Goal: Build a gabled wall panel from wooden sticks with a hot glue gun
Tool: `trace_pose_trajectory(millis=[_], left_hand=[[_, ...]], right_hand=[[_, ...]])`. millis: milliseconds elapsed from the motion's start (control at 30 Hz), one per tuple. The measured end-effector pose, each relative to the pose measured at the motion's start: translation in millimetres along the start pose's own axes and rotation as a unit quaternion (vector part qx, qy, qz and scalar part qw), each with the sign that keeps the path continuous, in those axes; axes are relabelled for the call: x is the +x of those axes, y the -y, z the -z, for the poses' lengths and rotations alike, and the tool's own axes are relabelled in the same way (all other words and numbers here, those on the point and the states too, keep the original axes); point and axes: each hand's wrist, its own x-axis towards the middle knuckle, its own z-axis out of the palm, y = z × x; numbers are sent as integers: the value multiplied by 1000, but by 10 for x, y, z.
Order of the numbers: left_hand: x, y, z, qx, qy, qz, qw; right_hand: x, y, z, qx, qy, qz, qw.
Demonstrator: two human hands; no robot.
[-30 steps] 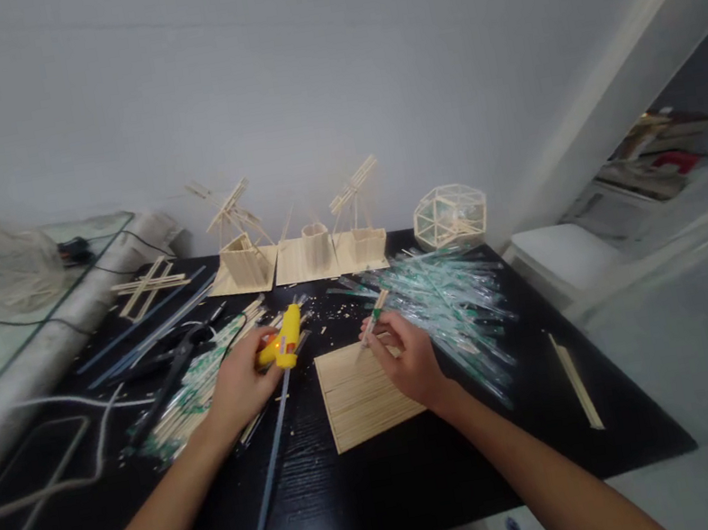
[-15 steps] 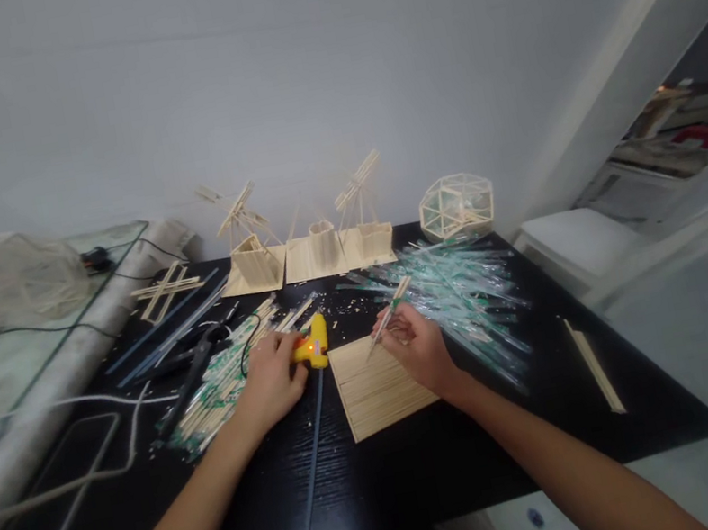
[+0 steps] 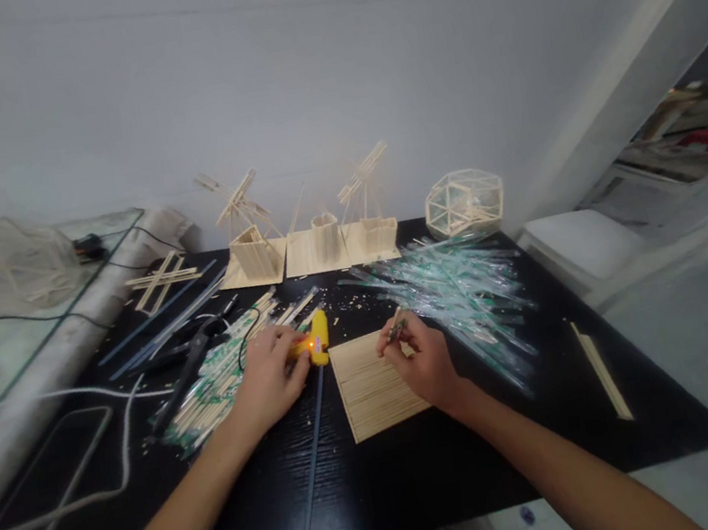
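My left hand point(image 3: 272, 373) is closed round the handle of a yellow hot glue gun point(image 3: 319, 340), which lies on the table with a small light glowing. A long translucent glue stick point(image 3: 312, 492) runs from its back toward the table's front edge. Above a square mat of joined wooden sticks point(image 3: 376, 389), my right hand point(image 3: 420, 358) pinches wooden chopsticks point(image 3: 396, 325); they are seen nearly end-on, and the fingers hide part of them. Wrapped chopsticks point(image 3: 212, 390) in green-printed plastic lie in a pile under and beside my left forearm.
Three stick-built models point(image 3: 327, 247) stand along the wall, with a round stick frame point(image 3: 464, 202) to their right. Plastic wrappers point(image 3: 461, 292) lie heaped behind my right hand. Loose sticks point(image 3: 600, 372) rest at the right edge. A white cable point(image 3: 127, 451) loops at the left.
The chopsticks in my right hand have turned from a slanted side view to nearly end-on. My left hand has stayed on the glue gun. The camera view has shifted slightly.
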Motion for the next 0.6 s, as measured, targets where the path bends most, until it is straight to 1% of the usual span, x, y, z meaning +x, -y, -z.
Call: trace_pose_trajectory(millis=[233,333,400,500,600], left_hand=[[22,11,0,-23,-19,-10,999],[27,-34,39,-39,-24,-18,999],[21,-93,79,-66,-31,-26,997],[-15,-209,121,-117,-36,-41,992],[-71,-309,103,-160,-11,-42,986]], right_hand=[[-2,-65,-10,18,-2,25,1000],[-6,-43,-4,13,-4,29,999],[-14,3,1,-1,0,50,999],[-45,79,-15,-32,33,103,994],[-95,100,-64,-32,106,131,985]])
